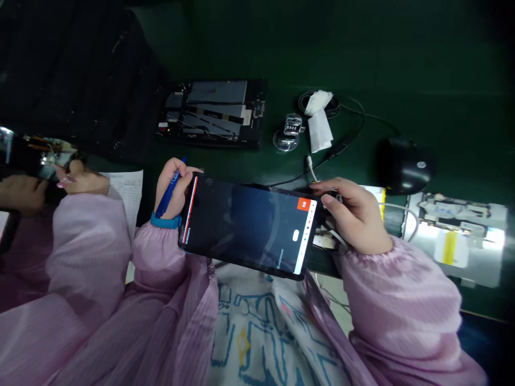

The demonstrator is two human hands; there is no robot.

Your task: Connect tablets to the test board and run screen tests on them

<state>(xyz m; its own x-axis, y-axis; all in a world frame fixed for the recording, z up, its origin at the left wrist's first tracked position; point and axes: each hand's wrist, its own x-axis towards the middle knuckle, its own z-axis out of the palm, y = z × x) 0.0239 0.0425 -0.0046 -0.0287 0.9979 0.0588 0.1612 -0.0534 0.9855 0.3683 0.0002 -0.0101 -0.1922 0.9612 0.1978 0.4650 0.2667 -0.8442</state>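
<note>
A black tablet [245,225] with its dark screen lit is held tilted in front of my body. My left hand [171,187] is closed on its left edge, and a blue pen [169,193] is tucked in the same hand. At the other end, my right hand [356,212] grips the tablet's right edge, thumb on the front. A red label and a white strip of small icons show near that edge. Just beyond my right fingers lies a white cable end [309,163]; whether they touch the cable is unclear.
An opened tablet [217,112] with exposed batteries lies at the back. Beside it are a small metal counter [292,128], white paper slips [319,128], and a black round device [404,165]. Metal panels [475,241] lie right. Another person's hand [82,179] rests near a printed sheet [127,193].
</note>
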